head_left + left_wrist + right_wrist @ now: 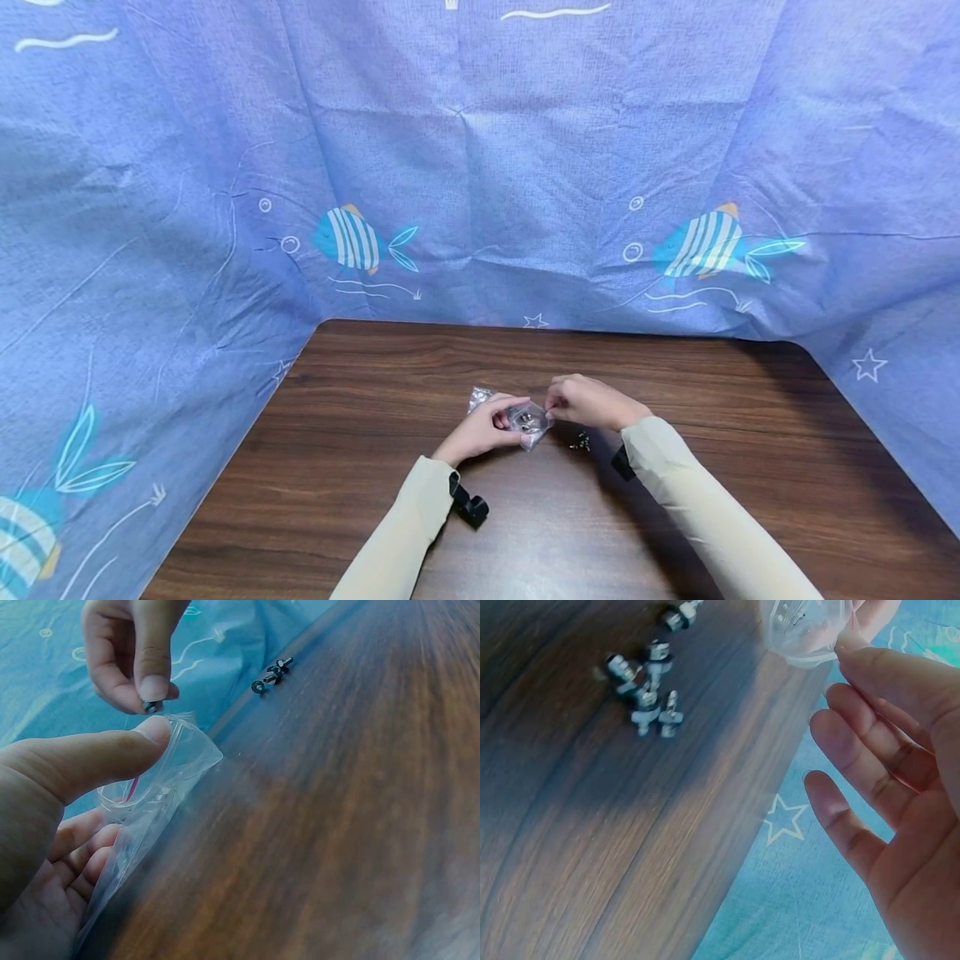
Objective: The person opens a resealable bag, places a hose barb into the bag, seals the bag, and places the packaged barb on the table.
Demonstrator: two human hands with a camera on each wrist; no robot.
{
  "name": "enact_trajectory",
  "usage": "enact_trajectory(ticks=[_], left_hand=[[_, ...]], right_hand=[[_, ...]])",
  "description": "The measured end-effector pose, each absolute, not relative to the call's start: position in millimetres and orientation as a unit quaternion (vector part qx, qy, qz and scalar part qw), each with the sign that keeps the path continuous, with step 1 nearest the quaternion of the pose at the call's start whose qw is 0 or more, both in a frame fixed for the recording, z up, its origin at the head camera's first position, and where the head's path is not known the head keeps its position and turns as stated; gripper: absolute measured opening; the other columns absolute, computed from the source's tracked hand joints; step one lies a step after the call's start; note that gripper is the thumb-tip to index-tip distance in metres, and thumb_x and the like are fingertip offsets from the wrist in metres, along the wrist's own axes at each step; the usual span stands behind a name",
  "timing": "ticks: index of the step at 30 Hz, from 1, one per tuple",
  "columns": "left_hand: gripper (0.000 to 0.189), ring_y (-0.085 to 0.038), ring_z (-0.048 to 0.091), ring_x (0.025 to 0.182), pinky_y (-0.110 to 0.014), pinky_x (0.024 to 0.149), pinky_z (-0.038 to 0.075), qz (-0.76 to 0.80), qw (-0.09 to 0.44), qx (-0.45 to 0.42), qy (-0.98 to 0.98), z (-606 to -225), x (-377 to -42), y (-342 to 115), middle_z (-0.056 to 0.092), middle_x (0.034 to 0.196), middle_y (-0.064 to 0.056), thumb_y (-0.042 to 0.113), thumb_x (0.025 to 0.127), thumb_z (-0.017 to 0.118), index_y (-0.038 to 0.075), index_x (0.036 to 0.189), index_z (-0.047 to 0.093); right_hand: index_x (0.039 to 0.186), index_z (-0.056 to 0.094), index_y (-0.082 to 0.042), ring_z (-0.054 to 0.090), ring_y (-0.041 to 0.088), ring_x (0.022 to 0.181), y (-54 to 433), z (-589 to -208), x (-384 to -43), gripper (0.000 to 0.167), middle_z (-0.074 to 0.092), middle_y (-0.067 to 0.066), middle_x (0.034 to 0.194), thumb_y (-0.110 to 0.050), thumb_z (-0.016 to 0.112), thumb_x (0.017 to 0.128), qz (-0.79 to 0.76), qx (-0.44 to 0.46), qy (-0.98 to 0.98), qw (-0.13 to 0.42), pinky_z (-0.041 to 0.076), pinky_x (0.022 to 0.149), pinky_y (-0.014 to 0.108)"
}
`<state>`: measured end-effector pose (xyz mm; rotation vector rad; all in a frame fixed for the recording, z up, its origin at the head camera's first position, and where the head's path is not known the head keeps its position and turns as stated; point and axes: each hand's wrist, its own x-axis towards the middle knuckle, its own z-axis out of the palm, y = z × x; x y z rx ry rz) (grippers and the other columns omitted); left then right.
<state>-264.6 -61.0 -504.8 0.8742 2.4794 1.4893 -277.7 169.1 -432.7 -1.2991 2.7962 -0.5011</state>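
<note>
My left hand (487, 429) holds a clear plastic zip bag (169, 799) by its mouth, the thumb pressed along the rim and the fingers behind. Inside the bag, a few small metal pieces show in the head view. My right hand (595, 402) is at the bag's right edge. Between its thumb and fingertip it pinches a small dark metal fitting (151, 706), just above the bag mouth in the left wrist view. Several more metal fittings (652, 697), silvery with dark rings, lie in a loose cluster on the table below the right hand.
Behind the left hand lies another crinkled clear plastic part (478, 397). The brown wood-grain table (390, 367) is backed and flanked by a blue cloth (525, 192) printed with fish and stars. Black straps (468, 504) circle both wrists.
</note>
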Motion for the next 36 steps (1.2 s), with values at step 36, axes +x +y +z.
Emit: enact_trajectory(ticks=[36], left_hand=[[0.061,-0.018,0.053,0.08,-0.018,0.069,0.042,0.499,0.066,0.286,0.815,-510,-268,-62,0.059,0.116,-0.009,0.02,0.077,0.08,0.01,0.133,0.058]], right_hand=[[0.088,0.072,-0.007,0.059,0.005,0.072,163,-433,-278,0.006,0.064,-0.004,0.083,-0.009,0.072,0.082,-0.16,-0.415,0.895,0.018,0.052,0.068,0.02]])
